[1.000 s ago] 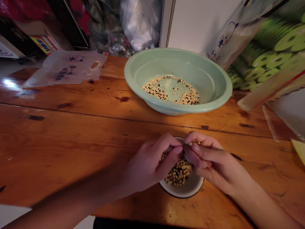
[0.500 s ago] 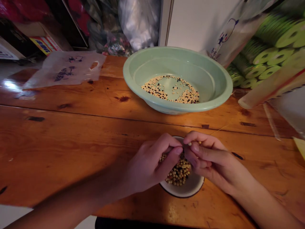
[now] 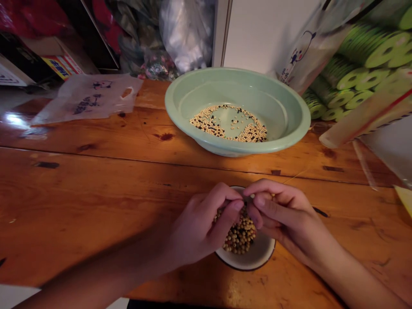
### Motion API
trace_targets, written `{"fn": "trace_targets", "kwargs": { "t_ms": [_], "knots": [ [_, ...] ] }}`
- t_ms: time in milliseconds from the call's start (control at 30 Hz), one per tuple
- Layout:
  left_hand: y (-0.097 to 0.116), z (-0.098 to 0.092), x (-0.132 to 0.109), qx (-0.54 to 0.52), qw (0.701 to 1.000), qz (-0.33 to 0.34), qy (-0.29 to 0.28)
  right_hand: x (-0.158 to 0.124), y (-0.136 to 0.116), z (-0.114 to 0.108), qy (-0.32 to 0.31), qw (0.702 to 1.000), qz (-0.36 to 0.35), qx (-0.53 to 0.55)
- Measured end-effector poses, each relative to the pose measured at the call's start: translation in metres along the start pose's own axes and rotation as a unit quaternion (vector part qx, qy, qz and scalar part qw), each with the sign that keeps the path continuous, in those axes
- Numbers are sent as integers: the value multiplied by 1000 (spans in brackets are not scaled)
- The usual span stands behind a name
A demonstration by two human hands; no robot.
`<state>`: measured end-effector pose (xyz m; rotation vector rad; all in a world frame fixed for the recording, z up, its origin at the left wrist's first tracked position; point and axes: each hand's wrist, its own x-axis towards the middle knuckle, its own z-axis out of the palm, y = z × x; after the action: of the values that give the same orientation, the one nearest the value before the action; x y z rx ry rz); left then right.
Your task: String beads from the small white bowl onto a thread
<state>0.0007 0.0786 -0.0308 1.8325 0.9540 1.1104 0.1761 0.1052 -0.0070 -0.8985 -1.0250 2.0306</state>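
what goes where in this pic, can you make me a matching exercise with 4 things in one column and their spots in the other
Things:
1. pale green basin
2. white bowl with a dark rim
3. plastic carrier bag
4. green rolls

Places:
A. under the left hand and right hand
B. on the far side of the wooden table, holding a thin scatter of seeds
C. stacked beyond the table's far right side
D. lying flat at the table's far left

Pairs: 1-B, 2-A, 3-D, 4-C
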Motion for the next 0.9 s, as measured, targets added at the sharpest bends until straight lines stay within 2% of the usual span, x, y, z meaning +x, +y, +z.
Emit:
{"fn": "trace_targets", "kwargs": {
  "t_ms": [200, 400, 733, 800, 900],
  "knots": [
    [1, 1, 0, 24, 1000, -8, 16, -1, 1, -3, 3, 994, -55, -92],
    [1, 1, -1, 55, 998, -20, 15, -5, -1, 4, 51, 955, -156, -249],
    [-10, 6, -3, -44, 997, -57, 5, -5, -1, 6, 99, 911, -206, -343],
    [-9, 6, -4, -38, 998, -47, 1, -4, -1, 4, 103, 882, -237, -394],
    [-7, 4, -4, -1, 999, -32, 10, -4, 0, -6, 84, 793, -317, -513]
  ]
}}
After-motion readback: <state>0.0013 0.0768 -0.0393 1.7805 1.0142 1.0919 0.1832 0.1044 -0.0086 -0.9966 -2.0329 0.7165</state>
